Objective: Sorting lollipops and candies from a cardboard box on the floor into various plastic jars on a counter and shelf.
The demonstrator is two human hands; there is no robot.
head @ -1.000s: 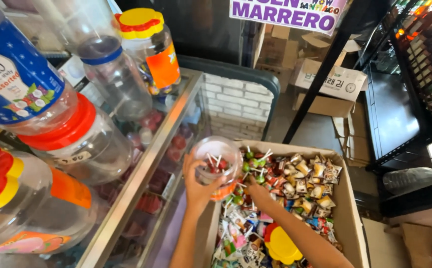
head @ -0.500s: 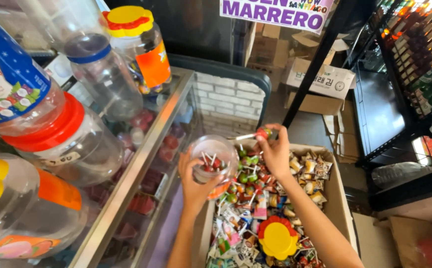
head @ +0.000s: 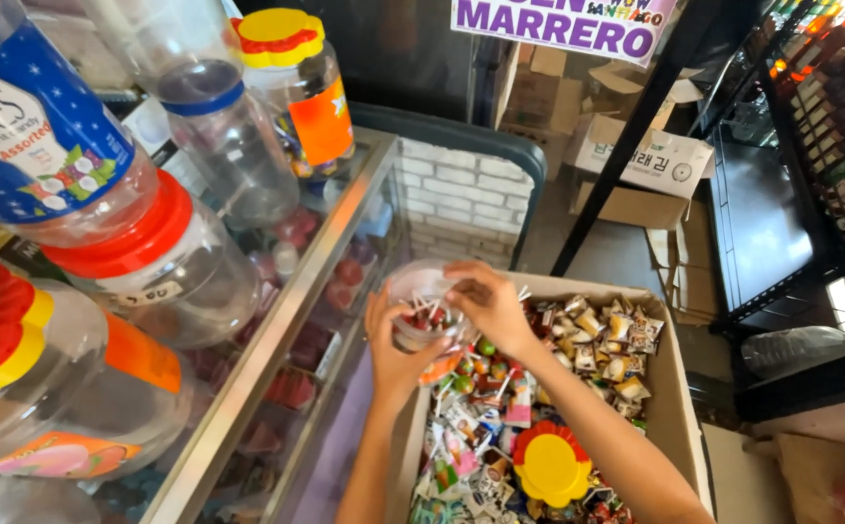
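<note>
Nearest the camera, big clear plastic jars (head: pixel 121 291) with red, yellow and blue lids lie stacked on the glass display surface (head: pixel 277 330) at the left. Below and to the right sits an open cardboard box (head: pixel 679 388) full of wrapped candies and lollipops (head: pixel 500 408), with a yellow flower-shaped lid (head: pixel 550 464) lying on top of the sweets. Above the box's near left corner, the left hand (head: pixel 393 344) cups a small clear jar (head: pixel 420 296) from beneath, fingers clamped around its side (lollipop sticks show inside). The right hand (head: pixel 490 301) reaches over the jar's open mouth, its fingers pinched together at the rim; whether they hold a sweet cannot be told. Farther back stand a white brick wall (head: pixel 461 199), more cardboard boxes (head: pixel 636 165) and dark metal shelving (head: pixel 791 146).
</note>
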